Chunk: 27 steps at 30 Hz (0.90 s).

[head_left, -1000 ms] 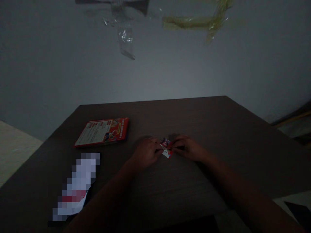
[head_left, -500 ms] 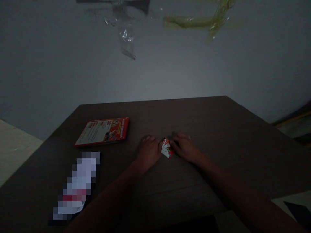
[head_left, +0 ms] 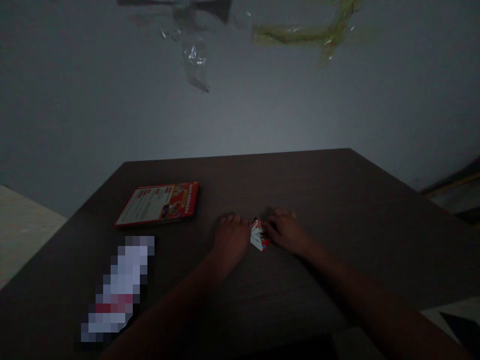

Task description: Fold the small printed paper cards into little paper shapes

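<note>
A small folded piece of printed paper (head_left: 257, 237), white with red patches, lies on the table between my two hands. My left hand (head_left: 231, 237) rests at its left side with curled fingers, the thumb against the paper's edge. From the right, my right hand (head_left: 286, 230) pinches the paper's other side, thumb and fingers bent around it. Dim light hides the exact fingertip contact.
On the dark wooden table (head_left: 300, 180), a red and white printed box or booklet (head_left: 157, 204) lies at the back left. Nearer on the left is a blurred-out flat object (head_left: 118, 287), beside my left forearm. A wall (head_left: 240, 110) with tape strips (head_left: 292, 35) rises behind.
The folded paper has shifted slightly toward me. Both hands have moved a little with it and stay on either side.
</note>
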{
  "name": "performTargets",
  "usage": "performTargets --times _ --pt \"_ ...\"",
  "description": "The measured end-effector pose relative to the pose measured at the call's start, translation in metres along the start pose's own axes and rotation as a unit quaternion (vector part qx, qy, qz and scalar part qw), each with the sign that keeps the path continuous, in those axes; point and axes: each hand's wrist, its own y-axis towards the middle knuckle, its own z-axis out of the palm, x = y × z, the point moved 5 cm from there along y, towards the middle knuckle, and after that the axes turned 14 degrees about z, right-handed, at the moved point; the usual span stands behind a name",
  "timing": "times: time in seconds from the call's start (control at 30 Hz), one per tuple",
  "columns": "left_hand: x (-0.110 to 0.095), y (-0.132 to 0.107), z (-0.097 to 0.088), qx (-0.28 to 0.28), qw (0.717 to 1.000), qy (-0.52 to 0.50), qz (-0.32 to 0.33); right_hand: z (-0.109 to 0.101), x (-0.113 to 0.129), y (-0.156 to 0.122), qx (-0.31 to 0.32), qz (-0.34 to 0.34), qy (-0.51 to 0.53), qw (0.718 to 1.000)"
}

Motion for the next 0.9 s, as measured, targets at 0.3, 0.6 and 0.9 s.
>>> performTargets --times 0.3,0.6,0.9 --pt "-0.0062 -0.0027 0.0003 0.052 0.996 -0.006 0.068 -0.0018 0.0006 -0.0052 0.009 -0.028 -0.028 0.999" --pt "-0.0079 0.0005 0.0014 0.078 0.995 -0.014 0.068 -0.0004 0.0024 -0.0061 0.012 0.002 -0.045 0.999" --pt "-0.006 0.0059 0.0072 0.113 0.993 -0.012 0.025 0.0005 0.0021 -0.0033 0.008 0.025 -0.037 0.999"
